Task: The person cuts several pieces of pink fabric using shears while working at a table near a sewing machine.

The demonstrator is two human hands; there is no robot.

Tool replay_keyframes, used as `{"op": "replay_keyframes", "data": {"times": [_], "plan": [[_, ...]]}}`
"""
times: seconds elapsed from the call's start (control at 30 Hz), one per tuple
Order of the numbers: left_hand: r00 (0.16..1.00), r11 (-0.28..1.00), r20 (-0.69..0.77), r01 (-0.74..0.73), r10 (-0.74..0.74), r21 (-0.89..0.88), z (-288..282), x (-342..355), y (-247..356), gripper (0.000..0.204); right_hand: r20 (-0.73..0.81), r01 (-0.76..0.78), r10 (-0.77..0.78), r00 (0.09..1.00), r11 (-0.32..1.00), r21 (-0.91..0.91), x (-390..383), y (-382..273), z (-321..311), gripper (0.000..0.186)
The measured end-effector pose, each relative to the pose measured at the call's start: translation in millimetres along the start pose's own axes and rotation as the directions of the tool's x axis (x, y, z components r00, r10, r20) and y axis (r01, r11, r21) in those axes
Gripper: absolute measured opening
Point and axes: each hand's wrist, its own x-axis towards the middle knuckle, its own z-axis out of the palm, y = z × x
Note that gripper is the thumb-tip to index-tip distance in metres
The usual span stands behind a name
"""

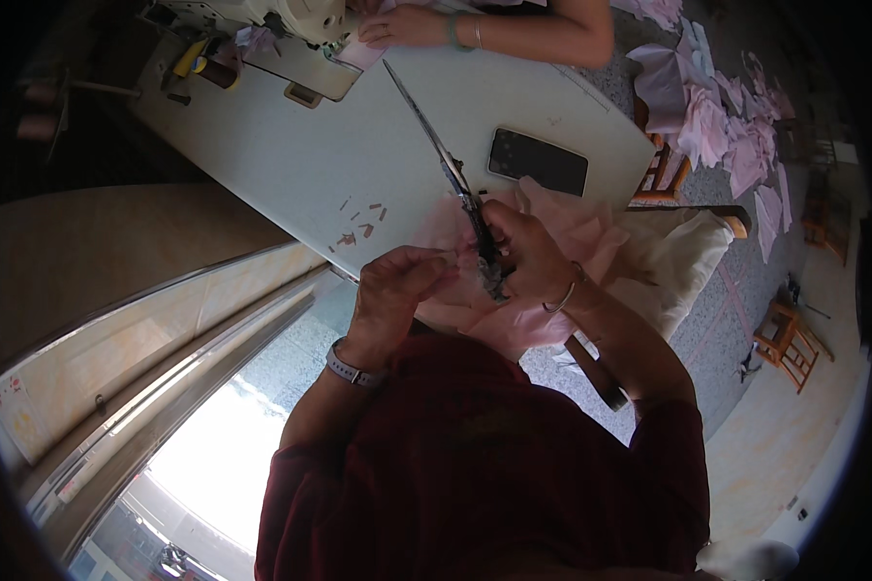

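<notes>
My right hand point(528, 257) grips the dark handles of long metal scissors point(424, 126), whose blades point up and away over the white table point(310, 145). My left hand point(392, 290) is just left of the handles, fingers pinched on thin pale pink fabric at about handle level. A heap of sheer pink fabric point(581, 242) lies beneath both hands and spills toward my front. A black phone point(538, 161) lies beyond it on the right of the table. Small brown scraps point(360, 223) are scattered left of my hands.
A co-worker's hand point(407, 29) works at a sewing machine point(286, 19) at the far edge, beside thread cones point(213, 73). Pink pieces point(707, 126) pile up at right. Cream fabric point(678, 261) drapes over a wooden seat. A wooden stool point(793, 339) stands on the floor at right.
</notes>
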Motion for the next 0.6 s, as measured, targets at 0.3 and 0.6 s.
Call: {"op": "replay_keyframes", "data": {"times": [0.3, 0.6], "plan": [[0.995, 0.997, 0.094, 0.037, -0.042, 0.061, -8.5, 5.7, -0.8, 0.02, 0.061, -0.044, 0.05, 0.997, 0.993, -0.108, -2.4, -6.1, -0.5, 0.029], [0.976, 0.914, 0.217, 0.078, 0.011, -0.398, -5.8, 0.8, -18.1, 0.023, -0.04, -0.131, 0.133, 0.99, 0.99, 0.052, -3.5, 0.0, 0.1, 0.03]]}}
